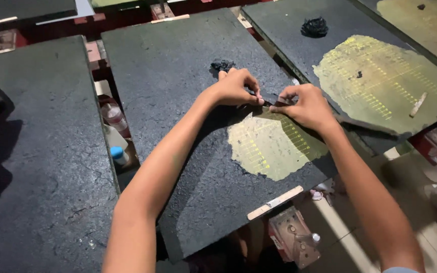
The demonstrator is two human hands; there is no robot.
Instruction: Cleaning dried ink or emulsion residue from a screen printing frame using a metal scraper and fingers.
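Head view, looking down.

Board [188, 91]: dark, rough-coated slab, set at a slant in the middle of the view. A yellow patch [271, 146] with rows of small printed marks lies bare on it, at about 4 o'clock from the board's middle.

Left hand [236, 87]: at the upper edge of the yellow patch, fingers curled, thumb and forefinger pinched on the dark film [273, 99] where it lifts from the board.

Right hand [307, 105]: just beside the left, at its 4 o'clock, fingertips nearly touching it, likewise pinching the same film edge (both hands grasping, neither slack).

Film scrap [222, 64]: small black crumpled wad on the board, just at 12 o'clock from the left hand.

Wooden stick [275, 202]: pale, flat, at the board's lower edge, 6 o'clock from the patch.

Second board [299, 55]: at 2 o'clock, with a larger yellow patch [380, 81], another black wad [314, 26] and a small pale stick [418, 104].

Third board [36, 151]: at 9 o'clock, fully dark.

Bottles [116, 136]: in the gap between the third and middle boards, one with a blue cap.
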